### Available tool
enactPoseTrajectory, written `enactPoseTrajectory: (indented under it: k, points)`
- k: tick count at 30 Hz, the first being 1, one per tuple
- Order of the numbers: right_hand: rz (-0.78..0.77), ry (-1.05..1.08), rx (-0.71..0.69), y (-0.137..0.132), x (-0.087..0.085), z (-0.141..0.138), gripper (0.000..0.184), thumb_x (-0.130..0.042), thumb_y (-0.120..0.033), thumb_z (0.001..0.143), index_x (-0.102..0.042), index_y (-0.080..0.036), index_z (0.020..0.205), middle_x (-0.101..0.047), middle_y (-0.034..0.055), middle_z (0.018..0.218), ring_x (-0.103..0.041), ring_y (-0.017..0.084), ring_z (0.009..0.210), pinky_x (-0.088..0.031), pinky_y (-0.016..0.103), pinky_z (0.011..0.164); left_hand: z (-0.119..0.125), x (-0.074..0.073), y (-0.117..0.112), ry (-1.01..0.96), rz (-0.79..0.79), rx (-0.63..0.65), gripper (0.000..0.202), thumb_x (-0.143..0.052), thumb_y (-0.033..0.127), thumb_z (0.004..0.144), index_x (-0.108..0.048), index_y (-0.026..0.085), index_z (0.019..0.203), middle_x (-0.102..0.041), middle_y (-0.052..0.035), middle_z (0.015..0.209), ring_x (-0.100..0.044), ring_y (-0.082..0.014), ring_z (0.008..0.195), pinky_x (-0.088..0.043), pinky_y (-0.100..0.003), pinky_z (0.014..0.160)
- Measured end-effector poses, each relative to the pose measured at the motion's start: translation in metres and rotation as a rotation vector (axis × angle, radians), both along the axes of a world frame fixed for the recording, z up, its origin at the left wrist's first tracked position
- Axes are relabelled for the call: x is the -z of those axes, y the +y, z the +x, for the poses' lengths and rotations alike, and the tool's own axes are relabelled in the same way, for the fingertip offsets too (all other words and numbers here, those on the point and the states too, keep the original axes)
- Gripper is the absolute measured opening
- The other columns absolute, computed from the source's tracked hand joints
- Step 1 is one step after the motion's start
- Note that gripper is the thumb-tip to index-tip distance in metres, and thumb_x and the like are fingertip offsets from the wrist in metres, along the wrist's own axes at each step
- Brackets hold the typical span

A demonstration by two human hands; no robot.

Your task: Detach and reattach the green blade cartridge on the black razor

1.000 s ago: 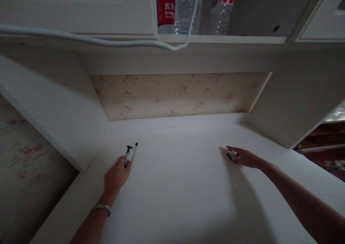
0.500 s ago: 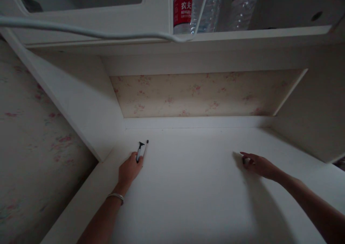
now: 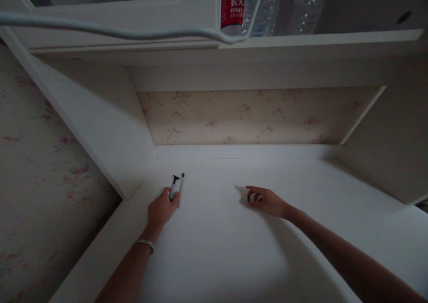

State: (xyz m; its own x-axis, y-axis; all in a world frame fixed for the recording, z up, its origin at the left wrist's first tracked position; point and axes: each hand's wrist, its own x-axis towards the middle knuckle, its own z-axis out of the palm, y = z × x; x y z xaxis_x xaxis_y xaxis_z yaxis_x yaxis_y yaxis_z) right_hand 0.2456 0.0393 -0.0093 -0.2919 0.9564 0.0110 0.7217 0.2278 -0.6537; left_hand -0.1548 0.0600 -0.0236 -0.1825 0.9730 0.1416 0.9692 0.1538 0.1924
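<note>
Here, the head view looks down in dim light on a white desk top set in an alcove, with a floral back panel across the middle of the frame. At left of centre, the left hand, with a bracelet on its wrist, rests on the desk, and its fingers are closed around the lower ends of 2 writing tools: a white pen with a black clip and, just beside it, a thin stick pen. Both point toward the back wall, their tips near the alcove's rear left corner. Right of centre, the right hand lies low over the desk with its fingers curled inward and pinched on a small dark piece, too small to identify. That piece is well apart from the 2 pens, with bare desk between them. Along the top of the frame, a shelf carries a red-labelled bottle and clear bottles, and a white cable droops across the upper left. As a judgement, picking up looks done, since each hand already has its item, while the dark piece and the pens have not been brought together.
</note>
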Motion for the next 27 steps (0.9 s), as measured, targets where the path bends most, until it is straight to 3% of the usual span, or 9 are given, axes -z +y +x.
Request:
enactPoseTrajectory:
  k: [6, 11, 19, 27]
  points:
    - [0.069, 0.028, -0.213, 0.032, 0.0, -0.136, 0.057, -0.066, -0.029, 0.072, -0.056, -0.02, 0.127, -0.066, 0.0034, 0.11, -0.064, 0.015, 0.077, -0.05, 0.024, 0.072, 0.002, -0.003, 0.0, -0.011, 0.001, -0.012, 0.042, -0.035, 0.052, 0.091, -0.051, 0.021, 0.114, -0.071, -0.0095, 0.095, -0.067, -0.0243, 0.084, -0.043, -0.031, 0.069]
    - [0.131, -0.018, -0.207, 0.063, 0.002, -0.201, 0.057, -0.062, -0.028, 0.073, -0.054, -0.019, 0.129, -0.062, 0.0079, 0.122, -0.061, 0.022, 0.103, -0.045, 0.03, 0.091, 0.001, -0.004, 0.001, -0.003, -0.008, -0.015, 0.039, -0.034, 0.049, 0.092, -0.051, 0.021, 0.114, -0.071, -0.0085, 0.092, -0.067, -0.0228, 0.08, -0.041, -0.029, 0.066]
    - [0.126, -0.084, -0.188, 0.092, 0.01, -0.227, 0.061, -0.063, -0.029, 0.07, -0.053, -0.023, 0.13, -0.064, 0.0045, 0.121, -0.06, 0.024, 0.107, -0.046, 0.031, 0.091, -0.004, 0.004, 0.007, 0.004, 0.007, 0.008, 0.036, -0.033, 0.048, 0.093, -0.051, 0.023, 0.112, -0.071, -0.0078, 0.087, -0.067, -0.0234, 0.075, -0.041, -0.03, 0.066]
    - [0.154, -0.044, -0.187, 0.083, 0.004, -0.222, 0.058, -0.067, -0.037, 0.074, -0.053, -0.023, 0.129, -0.06, 0.0067, 0.126, -0.057, 0.025, 0.112, -0.043, 0.034, 0.094, -0.005, 0.007, 0.007, 0.01, 0.032, 0.006, 0.035, -0.034, 0.046, 0.093, -0.051, 0.023, 0.112, -0.071, -0.0065, 0.087, -0.067, -0.0231, 0.076, -0.041, -0.03, 0.065]
